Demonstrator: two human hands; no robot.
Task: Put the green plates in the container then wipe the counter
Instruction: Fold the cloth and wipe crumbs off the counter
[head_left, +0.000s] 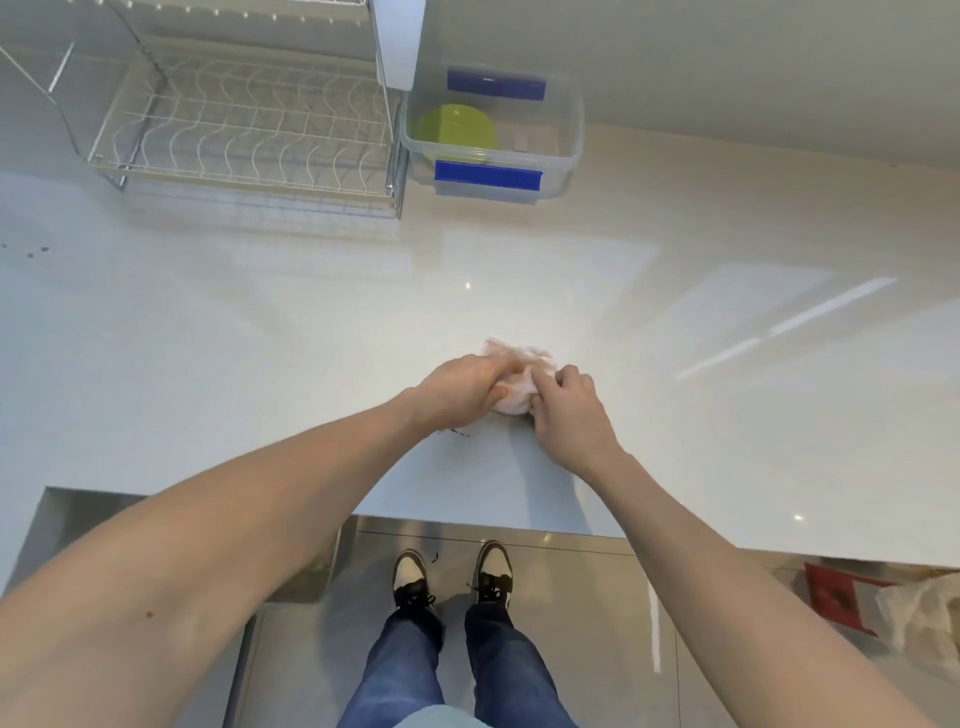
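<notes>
Both hands meet on a crumpled pale pink cloth (514, 382) lying on the white bench (260, 338), toward the bench's near edge. The left hand (460, 392) has its grip closed over the cloth's left side, fingers curled on top and thumb pressed into the fabric; the right hand (569, 413) pinches the cloth's right side with bent fingers, its grip also closed on the fabric. A few small dark specks (454, 431) lie on the bench just under the left wrist. Far beyond the cloth, at the back of the bench against the wall, stands a clear plastic container (566, 150) with blue clip handles (lid off), and the green plates (457, 130) rest inside it, in its left half. Just left of the container sits a wire dish rack (244, 130), touching or nearly touching it. More dark spots (31, 253) mark the bench well left of the cloth.
</notes>
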